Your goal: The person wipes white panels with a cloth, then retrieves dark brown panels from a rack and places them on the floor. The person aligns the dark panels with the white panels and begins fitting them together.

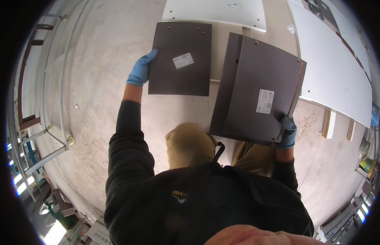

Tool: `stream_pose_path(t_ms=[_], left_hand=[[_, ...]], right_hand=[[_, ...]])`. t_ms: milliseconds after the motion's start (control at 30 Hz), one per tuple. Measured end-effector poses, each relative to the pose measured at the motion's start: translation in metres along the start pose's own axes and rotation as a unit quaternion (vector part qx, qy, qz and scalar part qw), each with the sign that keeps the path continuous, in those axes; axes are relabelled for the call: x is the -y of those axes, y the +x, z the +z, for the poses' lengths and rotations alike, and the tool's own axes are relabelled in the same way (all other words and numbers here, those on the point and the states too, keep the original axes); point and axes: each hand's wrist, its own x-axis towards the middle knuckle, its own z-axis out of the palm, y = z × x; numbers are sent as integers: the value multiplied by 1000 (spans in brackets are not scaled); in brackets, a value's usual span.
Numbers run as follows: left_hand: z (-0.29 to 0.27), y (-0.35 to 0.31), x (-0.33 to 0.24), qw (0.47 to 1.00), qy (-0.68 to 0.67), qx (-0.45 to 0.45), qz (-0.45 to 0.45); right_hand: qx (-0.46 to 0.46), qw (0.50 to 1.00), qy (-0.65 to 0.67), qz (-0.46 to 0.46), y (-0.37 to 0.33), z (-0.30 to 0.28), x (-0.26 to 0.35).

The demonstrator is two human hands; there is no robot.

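My left hand (141,68), in a blue glove, is closed on the left edge of a dark brown board (173,77). This board has a white label and several drilled holes, and its far end reaches the white panel. On the right, my right hand (288,132), also gloved in blue, grips the near right corner of a larger dark board (247,77) with a label, holes and a groove along its right edge. Beneath it another dark board (223,100) sticks out on the left. The fingers under both boards are hidden.
Ahead lies a white panel (214,10) with a label, over a beige surface (276,24). More white panels (329,69) extend at the right, with wooden supports (329,124) below. A metal frame (45,157) stands at the left on the concrete floor (100,45).
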Motion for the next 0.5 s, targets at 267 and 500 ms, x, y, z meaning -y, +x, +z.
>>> stream_pose_path(t_ms=[267,500], left_hand=[[-1,13,0,1000,-27,-1,-4],[30,-11,0,998,-62,-3,5]], right_hand=[[-6,1000,-13,-15,0,1,-9],[63,995,73,-15,-7,-5,2]])
